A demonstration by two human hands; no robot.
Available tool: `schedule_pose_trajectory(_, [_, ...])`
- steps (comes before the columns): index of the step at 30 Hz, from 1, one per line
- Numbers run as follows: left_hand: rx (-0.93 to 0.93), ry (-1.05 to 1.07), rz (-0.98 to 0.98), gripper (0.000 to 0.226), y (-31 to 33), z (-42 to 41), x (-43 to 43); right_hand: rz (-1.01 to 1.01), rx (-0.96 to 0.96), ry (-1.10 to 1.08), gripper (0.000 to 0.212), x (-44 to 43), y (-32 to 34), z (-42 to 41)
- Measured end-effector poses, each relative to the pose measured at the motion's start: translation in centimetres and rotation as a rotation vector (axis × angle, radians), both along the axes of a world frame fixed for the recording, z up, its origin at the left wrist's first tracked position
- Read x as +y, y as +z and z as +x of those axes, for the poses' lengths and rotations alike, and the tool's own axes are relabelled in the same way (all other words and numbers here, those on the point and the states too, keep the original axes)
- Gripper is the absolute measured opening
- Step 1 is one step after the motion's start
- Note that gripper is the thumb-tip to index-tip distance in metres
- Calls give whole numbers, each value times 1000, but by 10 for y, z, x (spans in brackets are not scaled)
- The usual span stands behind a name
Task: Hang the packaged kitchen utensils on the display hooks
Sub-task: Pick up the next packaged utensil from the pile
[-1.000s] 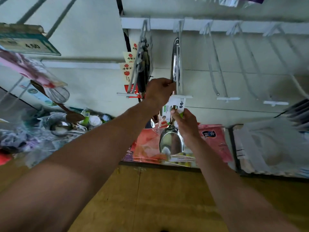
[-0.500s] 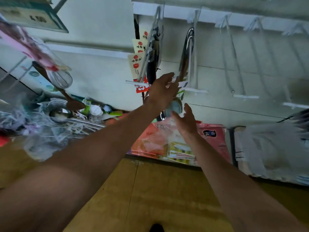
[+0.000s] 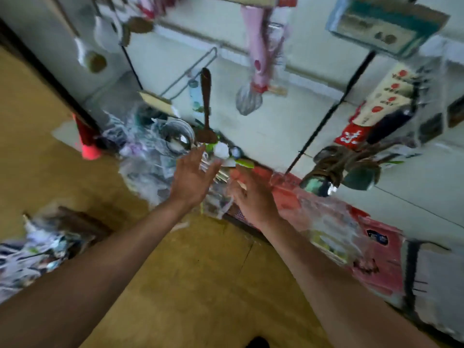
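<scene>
The view is blurred by motion. My left hand (image 3: 192,175) is spread with straight fingers and holds nothing, just above a pile of packaged utensils (image 3: 155,156) lying on the floor against the wall. My right hand (image 3: 253,194) is beside it, fingers relaxed, also holding nothing. A steel ladle bowl (image 3: 179,136) shows in the pile. A brown wooden spoon (image 3: 206,106) and a whisk in pink packaging (image 3: 253,79) hang on the display wall above. At the right, a packaged metal scoop (image 3: 319,182) hangs with other utensils (image 3: 376,114).
Red and clear plastic bags (image 3: 351,229) lie along the wall base at the right. A red cone-shaped object (image 3: 88,144) stands at the left. More packages (image 3: 37,247) lie on the yellow floor (image 3: 200,272) at the far left. A price sign (image 3: 384,28) sticks out at the top right.
Both hands have let go of the scoop package, which stays hanging at the right, and dropped toward the pile on the floor. The camera has swung left and down.
</scene>
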State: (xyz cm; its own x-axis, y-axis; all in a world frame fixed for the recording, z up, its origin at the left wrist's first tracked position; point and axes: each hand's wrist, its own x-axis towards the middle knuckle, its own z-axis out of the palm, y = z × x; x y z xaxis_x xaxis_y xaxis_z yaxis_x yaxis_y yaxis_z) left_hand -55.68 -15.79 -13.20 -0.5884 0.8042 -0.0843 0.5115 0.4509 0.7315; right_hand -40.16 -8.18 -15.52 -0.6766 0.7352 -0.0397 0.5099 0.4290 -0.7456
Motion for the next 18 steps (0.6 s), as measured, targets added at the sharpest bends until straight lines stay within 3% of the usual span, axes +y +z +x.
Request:
schedule_pose_trajectory(3, [138,83,-5,84,4,-72,-50,121,-29,80,59,-30,9,-76])
schedule_pose_trajectory(7, [183,216,11,89,6,-163,-126,209,-41,187,68,-89,18,-174])
schedule_pose_trajectory(18, [141,617,-9,78,-7,-349,-382,260,-91,537,79,-291,1,-399])
